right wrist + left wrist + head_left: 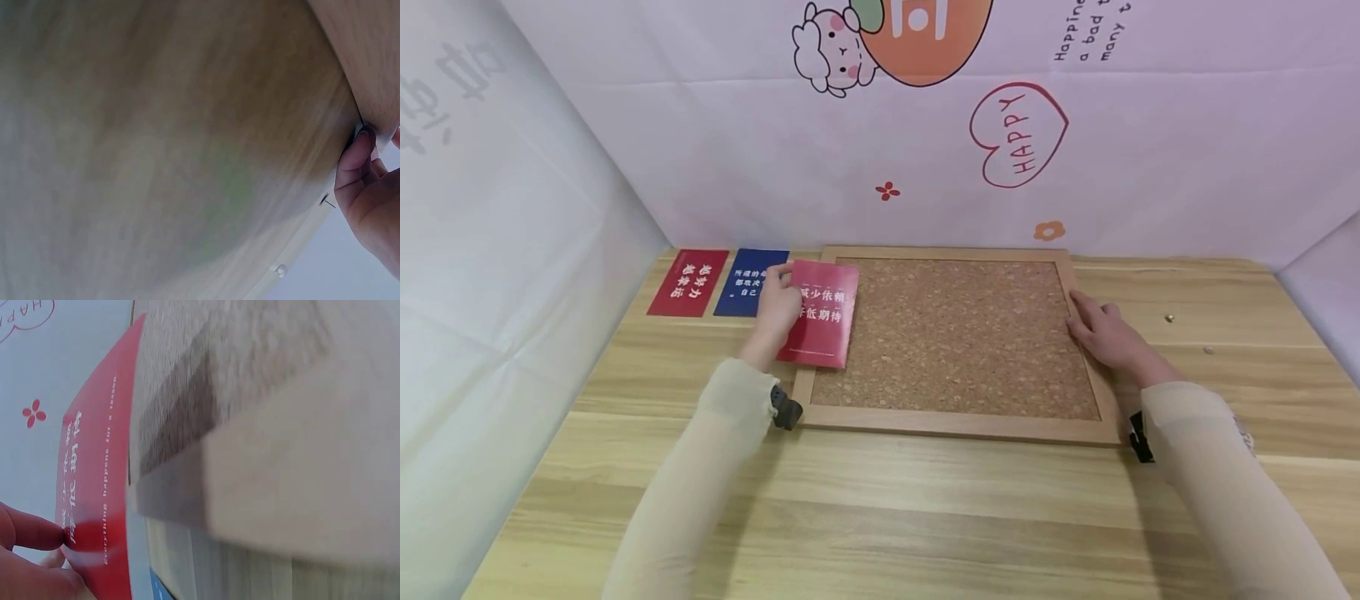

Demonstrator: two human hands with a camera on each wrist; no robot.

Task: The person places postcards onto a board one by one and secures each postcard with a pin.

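My left hand pinches a red card with white Chinese lettering near its left edge, thumb on one side and fingers on the other. The card is raised over the left side of a wood-framed cork board. In the left wrist view, the thumb and a finger of that hand meet at the end of the card, whose shadow falls on the board. My right hand grips the board's right frame edge. The right wrist view has its thumb against the frame.
Left of the board, another red card and a blue card, partly behind my left hand, lie on the wooden table. Two small pins lie on the right. A printed white cloth hangs behind the table.
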